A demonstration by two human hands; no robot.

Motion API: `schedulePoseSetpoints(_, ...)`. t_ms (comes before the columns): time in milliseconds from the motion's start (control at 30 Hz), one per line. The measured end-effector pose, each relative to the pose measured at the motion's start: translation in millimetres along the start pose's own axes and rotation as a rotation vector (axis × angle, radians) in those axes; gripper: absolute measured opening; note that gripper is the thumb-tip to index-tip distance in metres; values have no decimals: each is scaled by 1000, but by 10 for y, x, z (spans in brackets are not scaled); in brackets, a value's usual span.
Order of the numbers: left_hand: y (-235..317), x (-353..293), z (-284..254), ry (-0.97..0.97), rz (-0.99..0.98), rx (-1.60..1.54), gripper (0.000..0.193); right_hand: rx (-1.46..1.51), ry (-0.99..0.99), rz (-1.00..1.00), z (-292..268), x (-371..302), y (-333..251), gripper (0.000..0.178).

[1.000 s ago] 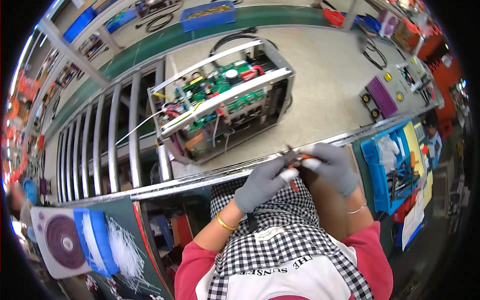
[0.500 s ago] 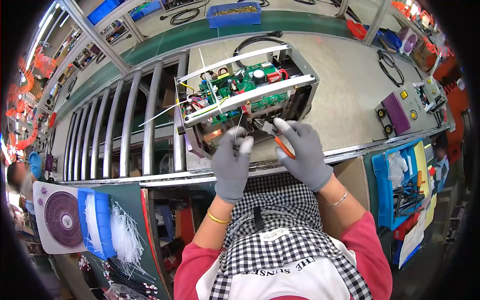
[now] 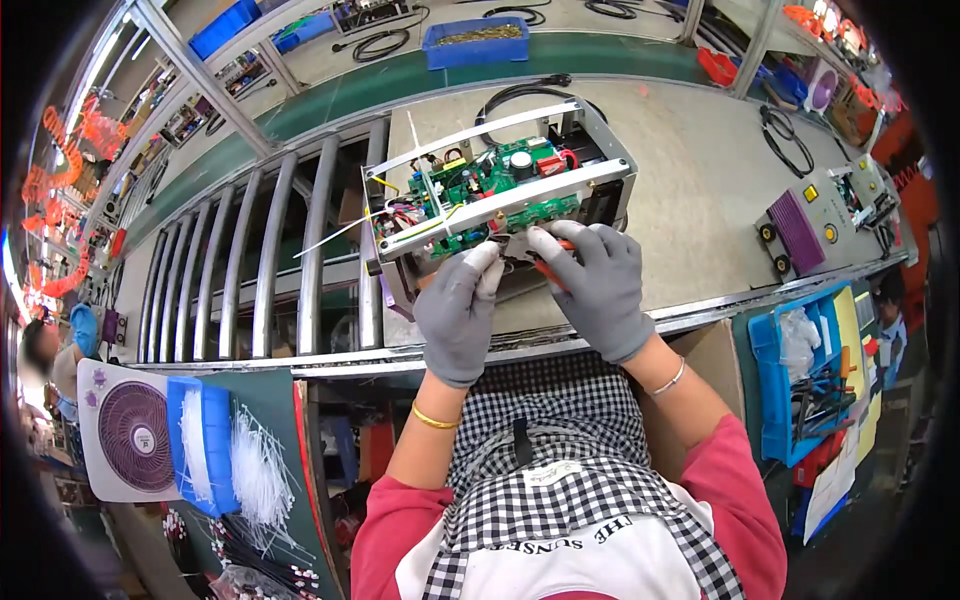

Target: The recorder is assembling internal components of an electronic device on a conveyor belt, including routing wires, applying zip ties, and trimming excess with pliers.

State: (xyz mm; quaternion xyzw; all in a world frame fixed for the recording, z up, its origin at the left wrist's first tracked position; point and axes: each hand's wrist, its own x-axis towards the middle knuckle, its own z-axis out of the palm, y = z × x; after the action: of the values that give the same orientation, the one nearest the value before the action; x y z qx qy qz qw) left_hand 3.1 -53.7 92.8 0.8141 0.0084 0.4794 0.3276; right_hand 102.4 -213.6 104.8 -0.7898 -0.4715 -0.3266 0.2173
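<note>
An open metal chassis (image 3: 590, 172) with green circuit boards (image 3: 480, 185) and bundled wires stands on the bench in front of me. At its near side, my right hand (image 3: 600, 295) is closed around orange-handled pliers (image 3: 549, 274); their jaws are mostly hidden by fingers and wires. Close by on the left, my left hand (image 3: 458, 315) has thumb and forefinger pinched together at the chassis's near edge. What lies in that pinch is too small to make out. A long white cable tie tail (image 3: 335, 234) sticks out from the wires at the chassis's left end.
Metal rollers (image 3: 270, 255) run left of the chassis. At lower left are a blue bin (image 3: 205, 440), loose white cable ties (image 3: 262, 470) and a purple fan (image 3: 135, 437). A blue tool tray (image 3: 775, 385) sits at right, below another purple-sided unit (image 3: 797, 230).
My right hand has moved slightly up and left, bringing the pliers in against the chassis. My left hand's fingertips have risen toward the chassis edge and closed together. The view has shifted slightly.
</note>
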Motion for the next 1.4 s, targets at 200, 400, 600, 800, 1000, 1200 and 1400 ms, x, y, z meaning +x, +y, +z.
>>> schedulePoseSetpoints(200,54,10,11,15,-193,-138,21,-47,-7,-42,-41,11,40,57)
schedulePoseSetpoints(400,73,-4,45,-37,13,62,23,-90,48,-62,-5,58,14,52)
schedulePoseSetpoints(600,33,-8,64,57,67,26,24,-155,5,-85,21,90,-3,56)
schedulePoseSetpoints(800,4,-53,56,56,1,-64,23,70,-49,-67,15,96,51,61)
schedulePoseSetpoints(1000,-38,-163,-86,54,-217,-292,18,345,-154,50,-95,-142,-45,58)
schedulePoseSetpoints(1200,-156,-583,-53,-107,-469,-131,21,622,-808,464,2,-358,119,61)
schedulePoseSetpoints(1400,-330,-705,148,-302,-691,-152,22,744,-736,422,265,-392,232,61)
